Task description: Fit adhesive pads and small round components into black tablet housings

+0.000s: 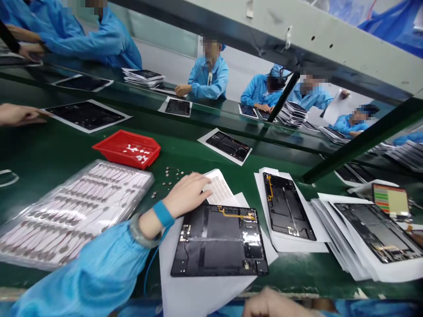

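My left hand (187,193), with a blue wrist strap, rests on a perforated white sheet (218,188). Just below it lies a black tablet housing (218,241) with a yellow flex cable, on white paper (198,284). My right hand (274,304) shows only at the bottom edge, blurred, touching nothing visible. A clear plastic bag (72,215) of thin wired parts lies left of my left hand. Small metal pieces (168,178) are scattered above it.
A red tray (126,149) sits on the green conveyor belt (39,147). Further housings on paper lie to the right (287,207) and ahead (228,146). A small colour-barred screen (391,200) stands far right. A metal beam (297,35) crosses overhead. Co-workers (209,70) in blue sit opposite.
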`<state>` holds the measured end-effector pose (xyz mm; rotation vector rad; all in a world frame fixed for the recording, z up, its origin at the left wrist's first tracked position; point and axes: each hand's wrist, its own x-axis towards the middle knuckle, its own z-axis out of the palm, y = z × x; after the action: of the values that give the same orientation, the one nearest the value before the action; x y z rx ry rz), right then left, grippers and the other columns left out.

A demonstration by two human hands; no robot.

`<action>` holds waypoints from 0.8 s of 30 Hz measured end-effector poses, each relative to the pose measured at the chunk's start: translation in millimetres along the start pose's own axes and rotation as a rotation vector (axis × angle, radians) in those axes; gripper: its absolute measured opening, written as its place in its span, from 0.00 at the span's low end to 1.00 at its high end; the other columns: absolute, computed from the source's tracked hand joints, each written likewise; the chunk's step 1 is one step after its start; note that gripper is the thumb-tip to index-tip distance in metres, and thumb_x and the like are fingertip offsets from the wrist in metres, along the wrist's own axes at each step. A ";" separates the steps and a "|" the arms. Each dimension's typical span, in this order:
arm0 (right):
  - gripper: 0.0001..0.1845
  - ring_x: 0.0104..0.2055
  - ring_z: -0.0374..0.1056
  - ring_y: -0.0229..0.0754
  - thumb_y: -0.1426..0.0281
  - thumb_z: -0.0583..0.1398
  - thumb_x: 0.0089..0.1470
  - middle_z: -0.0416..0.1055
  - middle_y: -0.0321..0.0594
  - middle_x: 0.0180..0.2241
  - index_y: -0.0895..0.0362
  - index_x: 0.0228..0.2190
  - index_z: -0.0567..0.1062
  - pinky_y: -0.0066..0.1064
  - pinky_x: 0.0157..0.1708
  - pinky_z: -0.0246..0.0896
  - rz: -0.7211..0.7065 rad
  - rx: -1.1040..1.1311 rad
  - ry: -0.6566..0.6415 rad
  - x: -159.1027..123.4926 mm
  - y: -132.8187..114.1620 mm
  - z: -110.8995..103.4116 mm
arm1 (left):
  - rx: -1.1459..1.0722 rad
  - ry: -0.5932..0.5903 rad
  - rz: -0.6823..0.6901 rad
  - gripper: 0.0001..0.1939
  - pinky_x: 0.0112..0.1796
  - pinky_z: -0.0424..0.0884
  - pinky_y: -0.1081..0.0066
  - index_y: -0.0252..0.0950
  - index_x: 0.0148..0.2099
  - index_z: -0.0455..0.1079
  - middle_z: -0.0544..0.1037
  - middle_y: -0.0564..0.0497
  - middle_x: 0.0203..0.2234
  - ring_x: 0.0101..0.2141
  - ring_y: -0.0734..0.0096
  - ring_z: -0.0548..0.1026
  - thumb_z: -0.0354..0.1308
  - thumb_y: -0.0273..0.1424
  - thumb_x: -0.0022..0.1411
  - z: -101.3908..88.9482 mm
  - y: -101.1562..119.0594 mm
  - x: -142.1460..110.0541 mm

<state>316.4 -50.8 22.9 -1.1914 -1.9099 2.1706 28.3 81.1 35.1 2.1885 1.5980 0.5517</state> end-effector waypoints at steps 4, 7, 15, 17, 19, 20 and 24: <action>0.16 0.24 0.65 0.32 0.59 0.57 0.56 0.73 0.37 0.26 0.58 0.32 0.76 0.23 0.25 0.59 -0.093 -0.186 0.196 18.2 -55.2 -27.2 | 0.132 0.133 -0.093 0.22 0.52 0.57 0.53 0.32 0.52 0.65 0.71 0.37 0.48 0.52 0.48 0.64 0.61 0.35 0.57 23.8 0.2 41.4; 0.13 0.27 0.67 0.35 0.63 0.54 0.59 0.74 0.36 0.27 0.57 0.30 0.74 0.24 0.27 0.60 -0.240 -0.477 0.442 47.5 -80.1 -54.6 | 0.186 0.158 -0.120 0.16 0.47 0.62 0.54 0.32 0.48 0.67 0.74 0.44 0.40 0.44 0.57 0.70 0.58 0.35 0.61 45.2 -4.0 57.9; 0.09 0.41 0.69 0.41 0.71 0.53 0.61 0.73 0.40 0.38 0.55 0.38 0.73 0.29 0.37 0.60 -0.289 -1.208 0.796 122.5 -91.5 -114.0 | 0.240 0.157 0.034 0.13 0.47 0.59 0.58 0.36 0.37 0.74 0.77 0.47 0.30 0.37 0.62 0.74 0.50 0.35 0.67 48.2 -8.1 59.8; 0.09 0.43 0.69 0.41 0.71 0.53 0.61 0.72 0.40 0.40 0.55 0.40 0.72 0.28 0.36 0.60 -0.292 -1.272 0.800 135.4 -93.4 -119.0 | 0.252 0.153 0.083 0.16 0.46 0.59 0.59 0.36 0.35 0.74 0.78 0.46 0.29 0.37 0.61 0.73 0.47 0.36 0.67 45.1 -9.1 60.9; 0.10 0.43 0.69 0.40 0.72 0.52 0.62 0.71 0.40 0.42 0.55 0.43 0.71 0.27 0.34 0.60 -0.290 -1.326 0.805 144.9 -95.4 -121.8 | 0.266 0.147 0.131 0.19 0.47 0.58 0.59 0.36 0.32 0.74 0.78 0.45 0.29 0.38 0.61 0.73 0.44 0.36 0.68 42.7 -10.6 62.1; 0.10 0.42 0.69 0.40 0.71 0.52 0.62 0.71 0.41 0.42 0.55 0.43 0.71 0.27 0.33 0.60 -0.287 -1.356 0.805 148.3 -96.6 -122.7 | 0.272 0.143 0.153 0.21 0.47 0.58 0.59 0.36 0.31 0.73 0.77 0.45 0.29 0.38 0.61 0.73 0.43 0.36 0.68 41.7 -11.3 62.6; 0.11 0.39 0.69 0.39 0.69 0.51 0.63 0.70 0.41 0.43 0.54 0.44 0.70 0.27 0.27 0.57 -0.258 -1.485 0.779 153.7 -103.6 -123.3 | 0.277 0.122 0.224 0.22 0.50 0.57 0.60 0.36 0.30 0.73 0.77 0.46 0.29 0.39 0.63 0.72 0.42 0.37 0.69 38.0 -12.4 63.5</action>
<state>226.6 152.5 35.9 -1.3026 -2.7526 -0.2269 55.6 142.7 2.1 2.6080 1.5795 0.5646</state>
